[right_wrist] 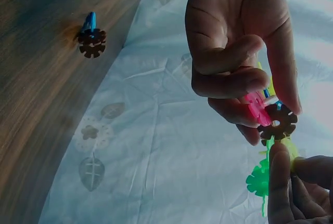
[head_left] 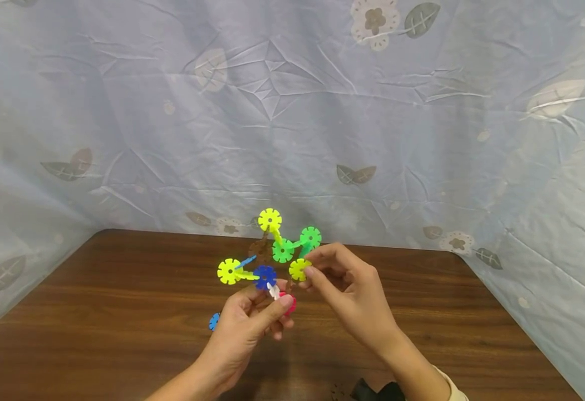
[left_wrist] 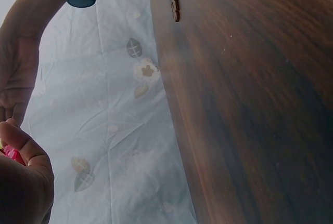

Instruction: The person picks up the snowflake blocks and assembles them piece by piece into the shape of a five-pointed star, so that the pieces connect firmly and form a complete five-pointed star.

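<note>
Notched plastic discs, slotted edge to edge, form a loose looping chain held up above the table. My left hand [head_left: 242, 326] pinches a pinkish-red disc [head_left: 291, 304] at its near end, beside a white disc [head_left: 273, 291] and a dark blue disc [head_left: 264, 277]. With thumb and fingertips, my right hand [head_left: 357, 295] pinches a yellow disc [head_left: 299, 270]. Next to it in the right wrist view is a brown disc [right_wrist: 286, 118]. Green discs [head_left: 310, 238] stand behind the right fingers, and a yellow disc [head_left: 269, 219] tops the chain. Another yellow disc [head_left: 228, 271] sticks out left.
A light blue disc [head_left: 214, 321] lies on the wooden table [head_left: 122, 312] left of my left hand. In the right wrist view, it lies beside brown discs [right_wrist: 92, 51]. Something black [head_left: 377, 391] is at the near edge. A patterned cloth [head_left: 282, 139] hangs around the table.
</note>
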A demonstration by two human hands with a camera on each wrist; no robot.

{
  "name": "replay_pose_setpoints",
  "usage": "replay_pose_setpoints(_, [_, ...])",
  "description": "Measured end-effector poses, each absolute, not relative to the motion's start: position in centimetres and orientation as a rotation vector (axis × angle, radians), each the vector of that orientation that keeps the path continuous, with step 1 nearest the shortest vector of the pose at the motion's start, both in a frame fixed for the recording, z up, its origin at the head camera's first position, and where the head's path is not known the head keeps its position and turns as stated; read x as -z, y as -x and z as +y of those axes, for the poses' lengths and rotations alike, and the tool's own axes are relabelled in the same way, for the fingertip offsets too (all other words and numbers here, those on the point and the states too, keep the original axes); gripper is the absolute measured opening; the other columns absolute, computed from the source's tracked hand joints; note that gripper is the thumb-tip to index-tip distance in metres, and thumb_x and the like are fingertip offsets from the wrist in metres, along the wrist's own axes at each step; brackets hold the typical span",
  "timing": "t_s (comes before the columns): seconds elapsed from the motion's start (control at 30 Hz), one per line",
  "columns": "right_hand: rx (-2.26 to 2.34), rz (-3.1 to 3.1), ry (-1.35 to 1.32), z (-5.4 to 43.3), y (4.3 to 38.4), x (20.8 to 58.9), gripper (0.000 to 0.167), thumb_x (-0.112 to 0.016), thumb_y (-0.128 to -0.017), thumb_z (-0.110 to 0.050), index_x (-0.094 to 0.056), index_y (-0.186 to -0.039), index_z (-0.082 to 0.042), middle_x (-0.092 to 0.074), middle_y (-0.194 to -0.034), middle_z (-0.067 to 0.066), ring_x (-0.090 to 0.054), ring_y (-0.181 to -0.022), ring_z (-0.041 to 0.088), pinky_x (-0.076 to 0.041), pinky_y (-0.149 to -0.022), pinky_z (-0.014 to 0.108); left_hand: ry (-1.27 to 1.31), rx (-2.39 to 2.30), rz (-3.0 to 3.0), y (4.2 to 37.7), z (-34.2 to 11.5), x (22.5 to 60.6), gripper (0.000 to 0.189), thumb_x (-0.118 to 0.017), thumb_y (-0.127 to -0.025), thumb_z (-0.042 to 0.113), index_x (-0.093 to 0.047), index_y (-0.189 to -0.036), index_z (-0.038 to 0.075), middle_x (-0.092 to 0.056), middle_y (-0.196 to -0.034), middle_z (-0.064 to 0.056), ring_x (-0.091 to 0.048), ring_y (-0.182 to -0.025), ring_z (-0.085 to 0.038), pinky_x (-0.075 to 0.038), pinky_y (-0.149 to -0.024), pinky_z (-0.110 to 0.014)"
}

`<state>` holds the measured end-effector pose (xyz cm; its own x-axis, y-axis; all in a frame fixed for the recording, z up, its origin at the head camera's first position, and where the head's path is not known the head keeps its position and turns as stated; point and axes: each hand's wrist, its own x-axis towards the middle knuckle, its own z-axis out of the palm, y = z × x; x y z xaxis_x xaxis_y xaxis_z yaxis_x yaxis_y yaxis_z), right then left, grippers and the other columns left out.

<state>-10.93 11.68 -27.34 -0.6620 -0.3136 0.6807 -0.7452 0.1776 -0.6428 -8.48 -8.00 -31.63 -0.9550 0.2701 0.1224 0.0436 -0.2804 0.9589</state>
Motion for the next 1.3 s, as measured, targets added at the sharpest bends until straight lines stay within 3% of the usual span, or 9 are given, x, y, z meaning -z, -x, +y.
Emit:
replay_pose_setpoints(0.4, [-1.372, -2.076, -1.053, 11.7, 10.8, 27.5, 0.022, -0.07, -0.096, 0.005, -0.074, -0.114, -0.007, -0.078, -0.097, 0.007, -0.07, -0.082, 0.005, -0.063, -0.07, 0.026, -0.402, -2.364, 1.799, 8.4, -7.8, 31.7, 0.022, -0.071, -0.1, 0.019, -0.066, -0.118, 0.008, -0.074, -0.092, 0.007, -0.066, -0.076, -0.006, -0.053, -0.066, -0.02])
replay_pose_setpoints(0.67, [-1.332, -2.076, -1.077, 11.6, 10.6, 27.6, 0.027, -0.069, -0.094, 0.008, -0.076, -0.117, -0.005, -0.078, -0.099, 0.004, -0.07, -0.086, 0.009, -0.062, -0.07, 0.023, -0.409, -2.395, 1.835, 8.3, -7.7, 32.0, 0.013, -0.073, -0.099, 0.015, -0.067, -0.109, 0.011, -0.072, -0.087, 0.006, -0.066, -0.073, -0.008, -0.053, -0.066, -0.021])
replay_pose_setpoints(0.9, [-1.386, -2.047, -1.113, 11.6, 10.7, 27.8, 0.025, -0.067, -0.096, 0.009, -0.076, -0.116, -0.002, -0.078, -0.096, 0.01, -0.072, -0.082, 0.011, -0.063, -0.068, 0.026, -0.404, -2.406, 1.836, 8.2, -7.6, 32.0, 0.009, -0.073, -0.098, 0.015, -0.067, -0.105, 0.012, -0.072, -0.088, 0.006, -0.066, -0.074, -0.008, -0.054, -0.067, -0.022])
replay_pose_setpoints(1.3, [-1.482, -1.951, -1.089, 11.2, 10.7, 28.3, 0.02, -0.068, -0.095, 0.01, -0.074, -0.112, 0.0, -0.077, -0.091, 0.014, -0.072, -0.078, 0.007, -0.063, -0.066, 0.026, -0.426, -2.354, 1.733, 8.2, -7.8, 32.1, 0.033, -0.065, -0.105, 0.021, -0.054, -0.131, 0.006, -0.071, -0.1, 0.008, -0.068, -0.085, -0.007, -0.054, -0.069, -0.02])
